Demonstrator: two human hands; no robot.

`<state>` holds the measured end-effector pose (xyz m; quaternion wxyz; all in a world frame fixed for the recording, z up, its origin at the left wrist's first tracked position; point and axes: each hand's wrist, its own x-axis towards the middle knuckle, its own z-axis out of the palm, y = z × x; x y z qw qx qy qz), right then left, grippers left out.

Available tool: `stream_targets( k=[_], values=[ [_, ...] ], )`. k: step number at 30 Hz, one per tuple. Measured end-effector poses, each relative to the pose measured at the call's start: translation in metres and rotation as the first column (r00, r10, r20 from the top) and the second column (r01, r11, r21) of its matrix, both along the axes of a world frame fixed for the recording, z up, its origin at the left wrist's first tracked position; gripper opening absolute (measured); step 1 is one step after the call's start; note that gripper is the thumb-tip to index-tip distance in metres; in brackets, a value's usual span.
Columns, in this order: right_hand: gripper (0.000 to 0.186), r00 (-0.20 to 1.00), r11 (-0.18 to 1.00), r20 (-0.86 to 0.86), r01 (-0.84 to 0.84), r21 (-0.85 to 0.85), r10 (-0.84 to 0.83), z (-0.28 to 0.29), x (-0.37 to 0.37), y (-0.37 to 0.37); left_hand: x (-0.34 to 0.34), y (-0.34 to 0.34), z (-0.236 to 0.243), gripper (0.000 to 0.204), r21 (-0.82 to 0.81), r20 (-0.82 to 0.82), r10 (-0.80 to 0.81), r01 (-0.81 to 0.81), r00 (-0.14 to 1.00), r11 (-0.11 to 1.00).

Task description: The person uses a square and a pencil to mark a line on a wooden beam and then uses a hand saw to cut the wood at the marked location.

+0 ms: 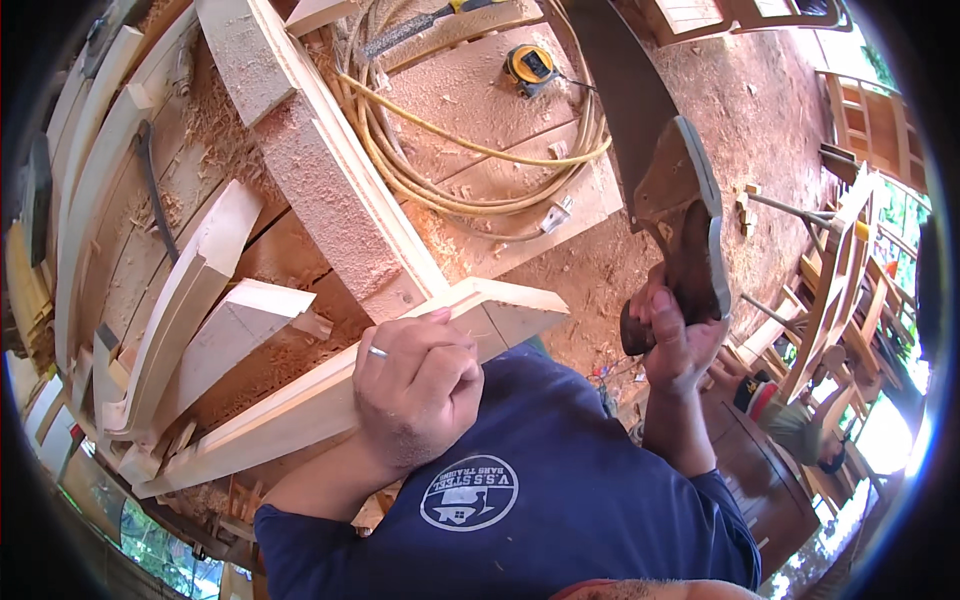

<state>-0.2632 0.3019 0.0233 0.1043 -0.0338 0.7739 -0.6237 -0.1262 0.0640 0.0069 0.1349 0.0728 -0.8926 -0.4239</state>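
My left hand, with a silver ring, grips a pale, long wooden piece that runs diagonally from the lower left to an angled end near the middle. My right hand is wrapped around the dark handle of a hand saw, raised at the right with its wide blade pointing up and partly out of clear view. The saw is apart from the wooden piece. Just beyond the piece lies a sawdust-covered plank with a stepped edge.
Coiled yellow hose or cable, a tape measure and another tool lie on boards. Curved wooden pieces crowd the left. At the right are wooden frames and a co-worker low down.
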Motion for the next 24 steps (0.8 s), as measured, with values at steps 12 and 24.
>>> stream_targets(
  k=[12,24],
  values=[
    [0.088,0.996,0.999,0.087,0.008,0.032,-0.011,-0.006,0.024,0.031,-0.009,0.004,0.000,0.033,-0.066,-0.028,-0.063,0.061,0.998,0.996],
    [0.090,0.997,0.991,-0.004,-0.080,-0.106,0.080,0.009,0.051,0.031,-0.003,0.008,-0.004,0.021,0.085,-0.104,0.071,-0.062,0.992,0.994]
  ],
)
